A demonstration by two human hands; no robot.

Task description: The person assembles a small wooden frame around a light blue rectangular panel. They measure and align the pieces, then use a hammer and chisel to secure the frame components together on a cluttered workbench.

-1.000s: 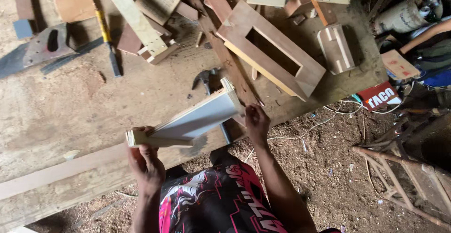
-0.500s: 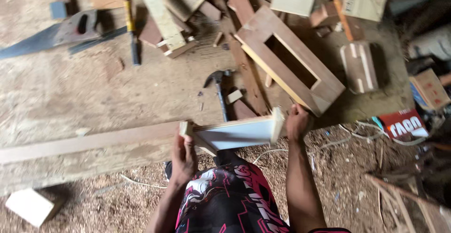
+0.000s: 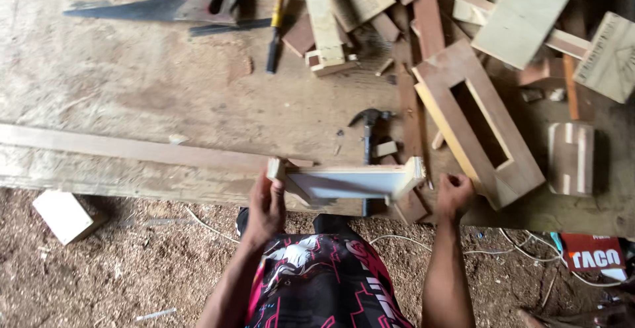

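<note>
So the big workbench [image 3: 132, 96] takes up most of the view, covered in dust and offcuts, with a long plank [image 3: 132, 149] lying along its near edge. Over on the right there's a wooden frame with a slot cut through it [image 3: 476, 126], and up top a handsaw [image 3: 165, 7] next to a pile of scrap blocks [image 3: 357, 10]. The thing in hand is a small white panel with wood end strips [image 3: 344, 182], held level just over the bench's near edge, right in front of the person's body. Left hand [image 3: 264, 209] has its fingers curled snug round the panel's left end, clearly gripping it. Right hand [image 3: 453, 192] is closed into a loose fist just beside the panel's right end; can't tell if it's actually touching the panel or pinching something tiny. A claw hammer [image 3: 368, 120] lies on the bench behind the panel, its handle partly hidden by it. The panel's underside isn't visible either.
</note>
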